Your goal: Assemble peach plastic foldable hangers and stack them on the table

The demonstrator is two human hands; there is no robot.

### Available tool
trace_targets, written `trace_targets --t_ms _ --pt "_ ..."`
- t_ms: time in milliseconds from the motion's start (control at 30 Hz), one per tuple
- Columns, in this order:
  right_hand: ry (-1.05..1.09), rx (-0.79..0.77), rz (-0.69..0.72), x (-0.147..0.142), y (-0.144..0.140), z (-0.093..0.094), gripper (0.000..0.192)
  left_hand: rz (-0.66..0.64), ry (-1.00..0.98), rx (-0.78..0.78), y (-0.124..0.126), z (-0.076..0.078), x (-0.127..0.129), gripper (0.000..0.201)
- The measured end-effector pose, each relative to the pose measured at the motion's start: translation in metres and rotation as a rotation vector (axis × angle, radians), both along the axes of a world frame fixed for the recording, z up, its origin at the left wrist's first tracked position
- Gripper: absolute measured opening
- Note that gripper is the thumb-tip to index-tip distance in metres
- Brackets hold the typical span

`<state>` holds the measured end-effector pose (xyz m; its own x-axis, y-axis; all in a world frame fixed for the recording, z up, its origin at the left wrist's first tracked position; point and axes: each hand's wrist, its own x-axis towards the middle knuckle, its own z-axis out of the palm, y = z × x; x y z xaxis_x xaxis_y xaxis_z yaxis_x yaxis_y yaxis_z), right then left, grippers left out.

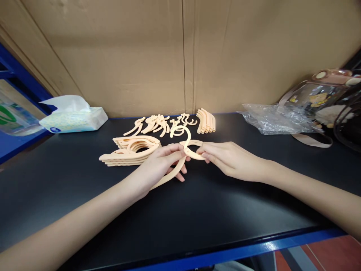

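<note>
Head view: both hands pinch a peach hanger piece, long axis running near-left to far-right.

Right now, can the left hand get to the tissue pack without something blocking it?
Probably yes: the table between the left hand and the tissue pack is bare, but the hand holds a peach piece.

Two hands (one tissue pack)
</note>
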<state>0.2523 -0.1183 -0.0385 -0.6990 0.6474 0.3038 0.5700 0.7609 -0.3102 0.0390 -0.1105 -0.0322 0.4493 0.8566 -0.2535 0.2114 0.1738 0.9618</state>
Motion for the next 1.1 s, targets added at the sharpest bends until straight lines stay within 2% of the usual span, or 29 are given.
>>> trace_targets --t_ms 200,333,533,767,1100 --pt "-0.118 0.08 -0.075 0.001 0.0 0.003 0.039 0.018 -0.117 -0.078 0.001 0.001 0.0 0.016" --pt "-0.156 0.084 -0.096 0.002 0.001 0.001 0.039 0.027 -0.108 -0.098 0.001 0.002 0.0 0.021" --pt "-0.146 0.145 -0.105 0.005 0.007 -0.001 0.035 -0.034 -0.11 -0.135 0.001 -0.001 -0.003 0.024" --pt "-0.175 0.214 -0.085 0.006 0.011 -0.004 0.033 -0.086 -0.097 -0.121 0.0 -0.002 -0.004 0.023" --pt "-0.177 0.228 -0.084 0.003 0.008 -0.006 0.044 -0.099 -0.07 -0.09 0.005 -0.005 -0.009 0.023"
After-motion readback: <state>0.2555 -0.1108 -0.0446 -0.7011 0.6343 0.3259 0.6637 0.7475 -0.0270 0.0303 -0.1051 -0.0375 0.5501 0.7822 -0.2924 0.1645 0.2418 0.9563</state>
